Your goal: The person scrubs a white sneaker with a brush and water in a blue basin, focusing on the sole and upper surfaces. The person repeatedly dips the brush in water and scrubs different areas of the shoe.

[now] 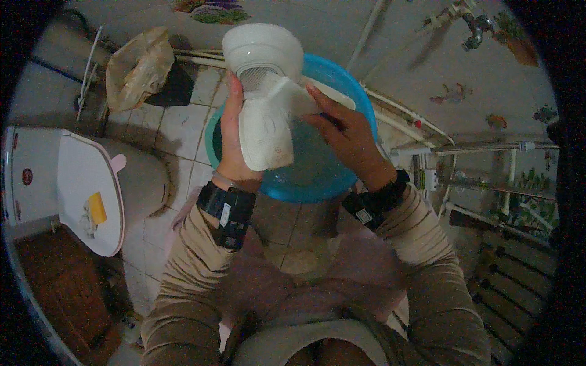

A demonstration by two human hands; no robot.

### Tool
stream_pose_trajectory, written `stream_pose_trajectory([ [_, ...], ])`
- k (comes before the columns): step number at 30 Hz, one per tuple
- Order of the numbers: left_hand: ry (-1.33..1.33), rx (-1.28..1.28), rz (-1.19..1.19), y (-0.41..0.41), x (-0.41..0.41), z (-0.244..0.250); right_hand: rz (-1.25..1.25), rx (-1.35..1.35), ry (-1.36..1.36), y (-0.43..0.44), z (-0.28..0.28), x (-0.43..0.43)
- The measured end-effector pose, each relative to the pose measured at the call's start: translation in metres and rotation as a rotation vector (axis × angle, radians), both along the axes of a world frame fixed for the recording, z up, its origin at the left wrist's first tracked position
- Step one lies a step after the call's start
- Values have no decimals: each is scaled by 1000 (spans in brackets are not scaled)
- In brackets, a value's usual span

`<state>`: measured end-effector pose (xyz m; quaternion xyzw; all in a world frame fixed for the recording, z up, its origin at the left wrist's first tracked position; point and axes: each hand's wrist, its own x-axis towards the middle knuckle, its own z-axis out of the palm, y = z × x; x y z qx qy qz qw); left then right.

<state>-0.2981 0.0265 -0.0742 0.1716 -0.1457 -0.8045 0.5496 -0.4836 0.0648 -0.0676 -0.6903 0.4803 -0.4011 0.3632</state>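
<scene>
My left hand grips a white shoe along its left side, with the rounded toe pointing away from me. A mesh panel shows behind the toe, and a long padded tongue hangs towards me. Between the fingers of my right hand is a blurred whitish piece that lies against the shoe; I cannot tell whether it is part of it. Below both hands stands a blue basin with murky liquid. A pale object rests inside its far right side, partly hidden by my hand.
A green rim shows left of the basin. A closed toilet lid at left carries a yellow item. Behind are a plastic bag and wall pipes. A tap juts out upper right; a metal rack stands at right.
</scene>
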Motion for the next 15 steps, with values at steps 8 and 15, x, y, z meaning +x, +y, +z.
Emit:
stream_pose_trajectory([
  [8,-368,-76,79,3,3,4,-105,-274,537,-3,15,11],
  [15,-770,-98,21,11,1,24,-164,-310,145,-2,6,11],
])
